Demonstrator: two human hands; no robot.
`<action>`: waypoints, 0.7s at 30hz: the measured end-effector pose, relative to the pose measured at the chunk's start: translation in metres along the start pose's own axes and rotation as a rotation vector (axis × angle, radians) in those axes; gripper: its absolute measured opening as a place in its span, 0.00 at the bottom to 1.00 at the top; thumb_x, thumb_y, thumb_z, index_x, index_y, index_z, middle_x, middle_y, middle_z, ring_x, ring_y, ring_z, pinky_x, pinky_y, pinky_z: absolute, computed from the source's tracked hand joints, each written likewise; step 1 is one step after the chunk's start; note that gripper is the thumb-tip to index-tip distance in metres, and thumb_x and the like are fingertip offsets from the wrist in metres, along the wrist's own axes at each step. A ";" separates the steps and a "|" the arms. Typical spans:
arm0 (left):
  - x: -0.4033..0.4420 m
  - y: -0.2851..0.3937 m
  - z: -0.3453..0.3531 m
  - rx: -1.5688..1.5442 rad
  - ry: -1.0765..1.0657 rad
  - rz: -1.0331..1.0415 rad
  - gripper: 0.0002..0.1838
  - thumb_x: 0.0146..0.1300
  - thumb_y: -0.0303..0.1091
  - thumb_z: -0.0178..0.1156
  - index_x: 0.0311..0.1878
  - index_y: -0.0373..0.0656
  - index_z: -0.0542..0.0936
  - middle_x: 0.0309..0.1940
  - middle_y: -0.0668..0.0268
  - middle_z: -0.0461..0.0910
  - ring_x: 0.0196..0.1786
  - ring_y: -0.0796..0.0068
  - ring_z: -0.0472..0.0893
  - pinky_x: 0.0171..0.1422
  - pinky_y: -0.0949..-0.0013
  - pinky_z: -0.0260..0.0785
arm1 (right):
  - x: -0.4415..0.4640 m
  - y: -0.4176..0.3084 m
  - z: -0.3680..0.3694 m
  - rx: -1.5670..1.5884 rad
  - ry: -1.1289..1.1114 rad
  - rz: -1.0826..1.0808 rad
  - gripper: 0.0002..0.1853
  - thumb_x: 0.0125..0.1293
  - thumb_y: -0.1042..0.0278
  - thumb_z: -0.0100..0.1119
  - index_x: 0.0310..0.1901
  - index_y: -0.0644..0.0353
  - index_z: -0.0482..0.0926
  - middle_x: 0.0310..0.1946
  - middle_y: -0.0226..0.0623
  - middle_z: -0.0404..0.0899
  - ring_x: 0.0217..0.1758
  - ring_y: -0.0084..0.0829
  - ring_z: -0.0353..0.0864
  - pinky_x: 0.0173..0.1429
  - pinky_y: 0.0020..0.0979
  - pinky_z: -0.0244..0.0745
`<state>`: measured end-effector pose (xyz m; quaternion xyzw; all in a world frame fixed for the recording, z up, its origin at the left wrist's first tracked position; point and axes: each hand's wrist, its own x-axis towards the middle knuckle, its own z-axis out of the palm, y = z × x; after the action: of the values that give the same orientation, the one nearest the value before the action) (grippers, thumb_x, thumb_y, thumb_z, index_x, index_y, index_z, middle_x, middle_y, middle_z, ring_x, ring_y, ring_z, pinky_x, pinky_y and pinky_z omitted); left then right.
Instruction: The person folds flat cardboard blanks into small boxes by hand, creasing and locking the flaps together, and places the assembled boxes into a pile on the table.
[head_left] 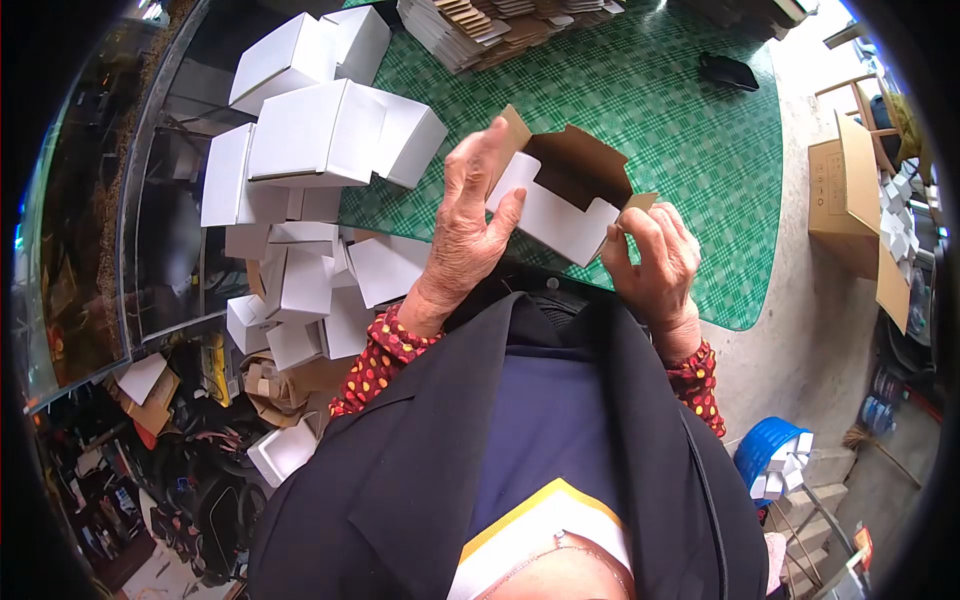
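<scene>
A small cardboard box [565, 222], white outside and brown inside, stands partly folded at the near edge of the green checked table, its top open toward me. My left hand [470, 215] is at its left side, fingers stretched up along the left flap [513, 133] and thumb apart over the white front wall. At the right end, my right hand [658, 255] has its fingers bent in a pinch on the box's right corner, by the small brown flap [640, 201]. The fingertips there are partly hidden.
Folded white boxes [300, 135] are piled at the left, spilling below table level. Flat cardboard blanks [450, 30] are stacked at the table's far side. A black object [728, 72] lies far right on the tablecloth [720, 200]. A large carton [845, 190] and blue basket [765, 450] hold small white boxes.
</scene>
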<state>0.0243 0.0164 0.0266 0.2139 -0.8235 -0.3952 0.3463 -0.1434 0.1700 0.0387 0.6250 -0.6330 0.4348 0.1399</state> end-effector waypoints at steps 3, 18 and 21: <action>0.001 0.005 0.008 -0.239 0.198 -0.091 0.35 0.69 0.26 0.61 0.79 0.43 0.65 0.69 0.59 0.72 0.63 0.64 0.76 0.67 0.64 0.71 | -0.003 0.000 0.010 -0.059 0.052 -0.016 0.23 0.53 0.81 0.66 0.54 0.63 0.79 0.39 0.38 0.81 0.31 0.34 0.75 0.35 0.31 0.76; -0.007 -0.023 0.016 -0.326 0.067 -0.106 0.29 0.68 0.24 0.60 0.73 0.42 0.70 0.70 0.59 0.72 0.67 0.65 0.75 0.70 0.65 0.69 | -0.007 -0.009 0.033 -0.054 0.163 0.083 0.22 0.55 0.78 0.65 0.55 0.61 0.83 0.53 0.37 0.82 0.52 0.40 0.80 0.63 0.39 0.76; -0.001 -0.018 0.017 -0.313 0.053 -0.034 0.26 0.68 0.24 0.60 0.70 0.42 0.73 0.70 0.58 0.72 0.68 0.65 0.75 0.71 0.64 0.69 | -0.007 -0.009 0.034 -0.026 0.104 0.078 0.19 0.55 0.78 0.65 0.51 0.61 0.84 0.52 0.37 0.82 0.53 0.41 0.80 0.63 0.39 0.77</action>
<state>0.0135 0.0148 0.0041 0.1815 -0.7387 -0.5189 0.3901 -0.1217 0.1517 0.0168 0.5744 -0.6546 0.4635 0.1638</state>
